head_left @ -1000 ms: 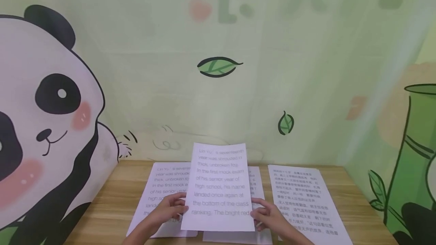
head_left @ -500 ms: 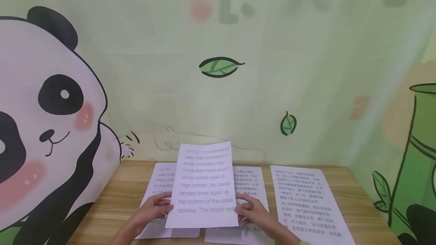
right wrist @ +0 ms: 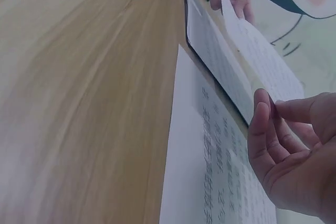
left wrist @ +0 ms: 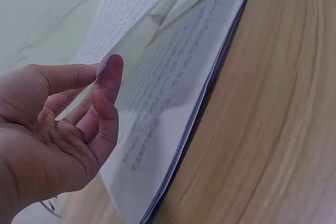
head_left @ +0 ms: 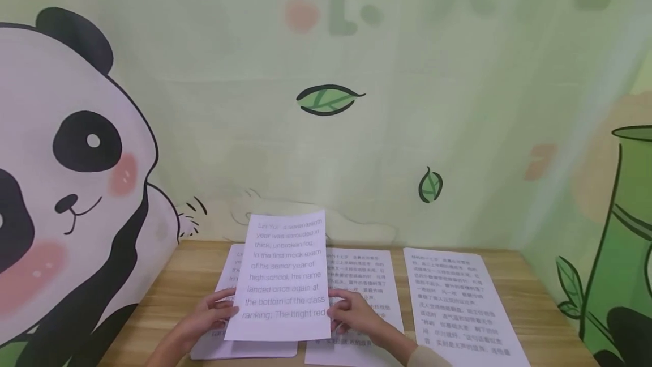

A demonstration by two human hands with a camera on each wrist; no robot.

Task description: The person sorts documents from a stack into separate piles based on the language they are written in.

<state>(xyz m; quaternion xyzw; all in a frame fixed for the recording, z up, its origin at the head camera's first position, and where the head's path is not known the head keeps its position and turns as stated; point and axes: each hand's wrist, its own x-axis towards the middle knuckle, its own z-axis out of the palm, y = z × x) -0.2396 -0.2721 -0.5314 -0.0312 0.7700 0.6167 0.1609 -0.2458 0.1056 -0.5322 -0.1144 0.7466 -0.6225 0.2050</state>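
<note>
Between both hands a printed sheet of paper (head_left: 285,276) with large English text is held up, tilted toward the head camera. My left hand (head_left: 213,315) pinches its left edge near the bottom; in the left wrist view the thumb and fingers (left wrist: 109,80) meet on the paper's edge. At the opposite edge my right hand (head_left: 354,313) pinches the sheet between thumb and fingertips. Under the held sheet lies a stack of English-text pages (left wrist: 163,93), partly hidden in the head view. The held sheet also overlaps the left edge of a middle page with Chinese text (head_left: 364,282).
Another stack of Chinese-text pages (head_left: 458,304) lies at the right on the wooden table (head_left: 148,321). Behind the table hangs a green backdrop (head_left: 229,101) with a printed panda, leaves and bamboo. The left stack has a dark bottom layer (left wrist: 205,98).
Both hands have carried the held sheet leftward, from over the middle page to over the left stack. More of the middle page now shows.
</note>
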